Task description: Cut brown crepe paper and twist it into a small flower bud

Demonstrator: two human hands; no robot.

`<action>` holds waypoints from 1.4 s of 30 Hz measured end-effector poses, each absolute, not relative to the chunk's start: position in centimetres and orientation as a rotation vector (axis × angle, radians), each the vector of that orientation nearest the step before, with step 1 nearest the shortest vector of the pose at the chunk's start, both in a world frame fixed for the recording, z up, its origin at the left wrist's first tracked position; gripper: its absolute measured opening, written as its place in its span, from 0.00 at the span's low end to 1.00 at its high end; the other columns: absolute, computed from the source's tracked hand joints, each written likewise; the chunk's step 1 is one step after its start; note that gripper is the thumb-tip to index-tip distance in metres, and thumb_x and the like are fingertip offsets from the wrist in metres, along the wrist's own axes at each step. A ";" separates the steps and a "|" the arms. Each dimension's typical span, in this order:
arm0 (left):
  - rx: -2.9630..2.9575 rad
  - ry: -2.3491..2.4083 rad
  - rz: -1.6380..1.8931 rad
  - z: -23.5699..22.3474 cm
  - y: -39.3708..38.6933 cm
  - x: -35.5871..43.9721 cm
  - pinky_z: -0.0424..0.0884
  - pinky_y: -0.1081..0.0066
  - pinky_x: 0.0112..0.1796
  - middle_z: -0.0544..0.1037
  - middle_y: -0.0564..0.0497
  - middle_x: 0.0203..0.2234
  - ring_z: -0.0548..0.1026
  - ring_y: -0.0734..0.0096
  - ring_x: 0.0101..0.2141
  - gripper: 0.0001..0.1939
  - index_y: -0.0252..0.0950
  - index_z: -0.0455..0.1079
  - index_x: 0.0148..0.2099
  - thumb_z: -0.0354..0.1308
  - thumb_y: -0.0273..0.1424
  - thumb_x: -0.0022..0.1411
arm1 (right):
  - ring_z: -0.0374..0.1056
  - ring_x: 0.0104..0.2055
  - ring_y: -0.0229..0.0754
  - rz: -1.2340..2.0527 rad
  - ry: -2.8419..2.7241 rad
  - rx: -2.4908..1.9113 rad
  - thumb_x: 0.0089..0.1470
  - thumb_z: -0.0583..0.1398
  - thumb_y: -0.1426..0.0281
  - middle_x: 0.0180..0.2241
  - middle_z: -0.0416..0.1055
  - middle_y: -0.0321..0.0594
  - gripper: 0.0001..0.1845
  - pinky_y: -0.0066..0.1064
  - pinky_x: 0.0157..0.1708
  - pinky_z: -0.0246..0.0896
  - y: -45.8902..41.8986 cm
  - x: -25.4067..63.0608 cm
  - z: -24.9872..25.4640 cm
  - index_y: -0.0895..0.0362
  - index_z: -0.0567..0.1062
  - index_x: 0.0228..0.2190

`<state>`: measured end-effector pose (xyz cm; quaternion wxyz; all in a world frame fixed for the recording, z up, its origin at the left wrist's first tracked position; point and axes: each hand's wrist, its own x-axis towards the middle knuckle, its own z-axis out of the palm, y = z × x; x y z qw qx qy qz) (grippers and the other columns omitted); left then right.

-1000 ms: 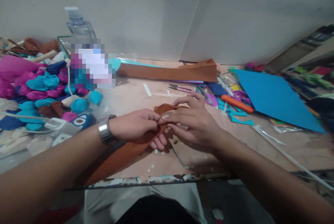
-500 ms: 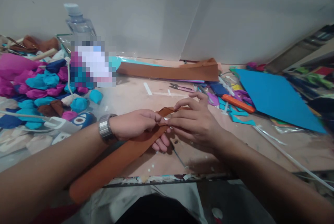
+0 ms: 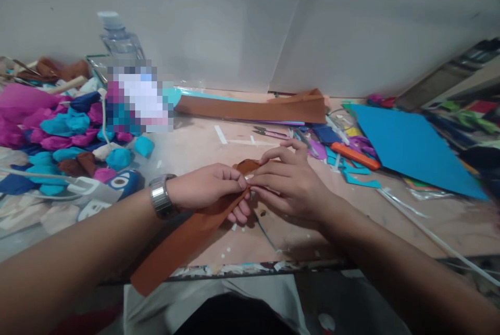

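My left hand (image 3: 207, 189), with a metal watch (image 3: 159, 197) on its wrist, pinches a long brown crepe-paper strip (image 3: 183, 238) near its upper end. My right hand (image 3: 289, 181) meets it fingertip to fingertip and grips the same strip's crumpled end (image 3: 246, 166). Both hands are closed on the paper over the middle of the worktable (image 3: 199, 147). The strip's free end hangs over the table's near edge toward my lap.
A heap of magenta, teal and brown paper balls (image 3: 58, 132) fills the left, beside a water bottle (image 3: 117, 38). Folded brown paper (image 3: 253, 108) lies at the back. Small scissors (image 3: 269, 132), an orange cutter (image 3: 353, 155) and a blue sheet (image 3: 410, 147) lie to the right.
The strip's hanging end has swung along the table's near edge. My fingers have shifted a little on the crumpled end; both hands stay in the same place.
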<state>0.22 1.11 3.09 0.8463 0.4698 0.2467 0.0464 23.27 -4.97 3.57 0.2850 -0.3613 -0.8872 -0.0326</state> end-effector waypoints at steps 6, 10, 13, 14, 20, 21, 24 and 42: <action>1.112 0.571 0.173 3.5 0.8 0.5 0.79 0.71 0.34 0.83 0.46 0.27 0.83 0.70 0.28 0.22 0.31 0.70 0.37 0.69 0.47 0.62 | 0.67 0.55 0.51 -0.044 -2.347 -0.981 0.63 0.64 0.70 0.42 0.83 0.35 0.07 0.52 0.59 0.53 -4.9 23.4 3.2 0.50 0.80 0.43; 1.109 0.571 0.185 3.6 0.8 0.5 0.79 0.71 0.33 0.83 0.45 0.28 0.83 0.70 0.28 0.21 0.32 0.69 0.36 0.69 0.45 0.63 | 0.68 0.54 0.50 0.024 -2.304 -0.982 0.62 0.65 0.71 0.43 0.83 0.35 0.08 0.49 0.58 0.57 -4.8 23.4 3.1 0.49 0.80 0.44; 1.115 0.569 0.200 3.7 0.8 0.5 0.78 0.71 0.32 0.83 0.45 0.27 0.82 0.70 0.27 0.20 0.32 0.69 0.35 0.68 0.45 0.63 | 0.68 0.54 0.50 0.042 -2.280 -0.990 0.63 0.64 0.71 0.42 0.83 0.35 0.08 0.48 0.57 0.58 -4.8 23.3 3.2 0.50 0.80 0.43; 1.124 0.569 0.204 3.7 0.8 0.5 0.78 0.71 0.32 0.83 0.46 0.27 0.82 0.70 0.27 0.20 0.33 0.69 0.35 0.68 0.45 0.63 | 0.68 0.54 0.50 0.047 -2.276 -0.994 0.63 0.64 0.71 0.41 0.83 0.36 0.07 0.48 0.57 0.58 -4.8 23.2 3.2 0.50 0.80 0.43; 1.257 0.621 0.259 4.3 0.3 0.7 0.78 0.70 0.34 0.81 0.48 0.27 0.81 0.70 0.28 0.16 0.34 0.68 0.34 0.62 0.40 0.68 | 0.68 0.55 0.52 0.028 -2.277 -1.021 0.64 0.63 0.72 0.38 0.83 0.36 0.06 0.51 0.59 0.52 -5.0 23.1 3.5 0.51 0.80 0.41; 1.299 0.630 0.269 4.5 0.1 0.7 0.77 0.70 0.35 0.80 0.49 0.27 0.80 0.70 0.29 0.15 0.34 0.68 0.33 0.61 0.39 0.68 | 0.68 0.55 0.52 0.029 -2.279 -1.025 0.64 0.63 0.72 0.38 0.82 0.36 0.06 0.52 0.60 0.51 -5.0 23.1 3.6 0.51 0.79 0.41; 1.588 0.677 0.305 5.1 -0.2 0.5 0.72 0.73 0.35 0.79 0.52 0.25 0.77 0.73 0.29 0.13 0.34 0.69 0.31 0.58 0.34 0.68 | 0.66 0.57 0.53 0.043 -2.281 -1.039 0.64 0.62 0.71 0.39 0.82 0.37 0.05 0.53 0.60 0.49 -5.2 23.0 3.7 0.52 0.79 0.40; 3.030 0.495 0.170 5.4 -1.2 -0.1 0.46 0.65 0.25 0.76 0.47 0.24 0.69 0.68 0.22 0.10 0.34 0.73 0.35 0.53 0.28 0.70 | 0.60 0.65 0.54 0.412 -2.409 -0.997 0.62 0.58 0.76 0.36 0.79 0.39 0.08 0.55 0.64 0.48 -5.4 23.0 4.6 0.53 0.75 0.36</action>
